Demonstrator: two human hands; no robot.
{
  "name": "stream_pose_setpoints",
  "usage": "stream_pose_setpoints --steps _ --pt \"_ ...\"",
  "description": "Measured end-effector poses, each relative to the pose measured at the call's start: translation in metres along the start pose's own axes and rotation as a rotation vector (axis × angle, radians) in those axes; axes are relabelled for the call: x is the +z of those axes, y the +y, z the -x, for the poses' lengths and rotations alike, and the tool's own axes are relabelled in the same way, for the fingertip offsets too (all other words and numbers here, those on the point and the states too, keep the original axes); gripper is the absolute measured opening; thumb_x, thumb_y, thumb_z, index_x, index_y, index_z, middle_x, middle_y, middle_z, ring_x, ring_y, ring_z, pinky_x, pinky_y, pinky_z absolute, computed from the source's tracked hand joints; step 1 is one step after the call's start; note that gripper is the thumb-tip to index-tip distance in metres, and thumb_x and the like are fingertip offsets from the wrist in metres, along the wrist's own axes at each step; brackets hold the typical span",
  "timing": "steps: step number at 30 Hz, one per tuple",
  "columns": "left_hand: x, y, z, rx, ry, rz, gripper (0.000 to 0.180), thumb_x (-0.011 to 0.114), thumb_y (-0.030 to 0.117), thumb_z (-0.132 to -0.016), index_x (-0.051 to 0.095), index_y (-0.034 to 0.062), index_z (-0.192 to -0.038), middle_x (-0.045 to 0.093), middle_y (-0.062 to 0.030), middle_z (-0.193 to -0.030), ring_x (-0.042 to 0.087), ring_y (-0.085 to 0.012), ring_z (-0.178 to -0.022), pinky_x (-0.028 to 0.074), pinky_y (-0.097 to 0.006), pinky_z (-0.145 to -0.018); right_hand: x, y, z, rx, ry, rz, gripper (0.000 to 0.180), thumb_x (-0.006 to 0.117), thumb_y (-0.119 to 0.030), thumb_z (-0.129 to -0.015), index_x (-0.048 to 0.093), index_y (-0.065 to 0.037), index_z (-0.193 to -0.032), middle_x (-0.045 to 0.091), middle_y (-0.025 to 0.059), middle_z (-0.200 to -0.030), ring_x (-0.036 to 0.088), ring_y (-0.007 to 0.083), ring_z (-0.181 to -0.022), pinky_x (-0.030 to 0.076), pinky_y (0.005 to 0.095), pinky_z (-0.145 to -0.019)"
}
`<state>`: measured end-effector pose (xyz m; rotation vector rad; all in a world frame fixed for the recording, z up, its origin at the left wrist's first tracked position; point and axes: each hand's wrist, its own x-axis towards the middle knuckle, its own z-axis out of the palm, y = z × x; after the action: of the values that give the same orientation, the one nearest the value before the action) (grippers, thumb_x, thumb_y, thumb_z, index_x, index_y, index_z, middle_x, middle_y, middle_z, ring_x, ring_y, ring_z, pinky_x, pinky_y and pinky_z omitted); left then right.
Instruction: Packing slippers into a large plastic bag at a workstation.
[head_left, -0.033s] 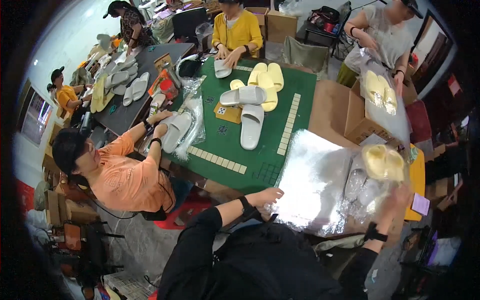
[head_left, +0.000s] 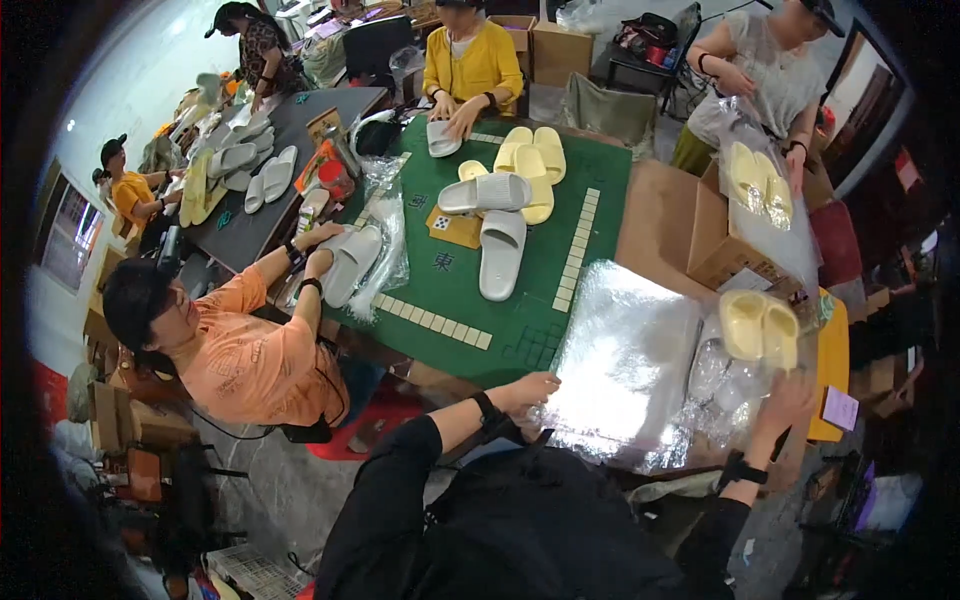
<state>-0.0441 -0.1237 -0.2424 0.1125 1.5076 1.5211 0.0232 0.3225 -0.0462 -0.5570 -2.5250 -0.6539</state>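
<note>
The counter (head_left: 540,300) with its green mat spreads away from the person, and everything here reads best from the stack of clear plastic bags (head_left: 625,365) lying at its near right corner — a broad shiny sheet whose long axis runs from the near edge away toward the far side. The left hand (head_left: 528,392) rests at the stack's near left corner, fingers curled onto the edge of the plastic, pinching or about to pinch it; I cannot tell which. To the right of the stack, the pair of pale yellow slippers (head_left: 760,325) sits inside a clear bag, soles together, long axis pointing away from the person. The right hand (head_left: 785,400) is just below that pair, fingers closed on the bag's lower end — so it is the nearer hand. Grey slippers (head_left: 495,240) lie well left of the stack on the mat; open room remains between them.
</note>
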Motion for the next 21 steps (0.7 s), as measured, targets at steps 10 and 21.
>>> stream_pose_setpoints --steps 10,21 --pt "-0.058 0.023 -0.007 0.022 0.960 -0.384 0.051 0.057 0.017 -0.079 0.038 -0.0002 -0.122 0.050 -0.0228 -0.107 0.051 -0.0326 -0.099 0.042 -0.039 -0.082 0.046 -0.046 0.062 0.210 -0.426 -0.057 0.057 0.062 -0.022 -0.070 0.045 -0.018 -0.125 0.027 0.0118 -0.138 0.019 0.0309 -0.129 0.009 0.0573 -0.102" --pt "-0.152 0.081 -0.078 -0.265 1.439 -0.281 0.079 0.065 0.031 -0.072 0.020 0.0063 -0.132 0.031 -0.0225 -0.128 0.031 -0.0395 -0.118 0.031 -0.050 -0.095 -0.044 -0.135 0.181 -0.172 -0.655 -1.010 0.042 0.050 0.002 -0.073 0.048 -0.007 -0.114 0.048 0.0149 -0.116 0.052 0.0354 -0.088 0.045 0.0408 -0.074"
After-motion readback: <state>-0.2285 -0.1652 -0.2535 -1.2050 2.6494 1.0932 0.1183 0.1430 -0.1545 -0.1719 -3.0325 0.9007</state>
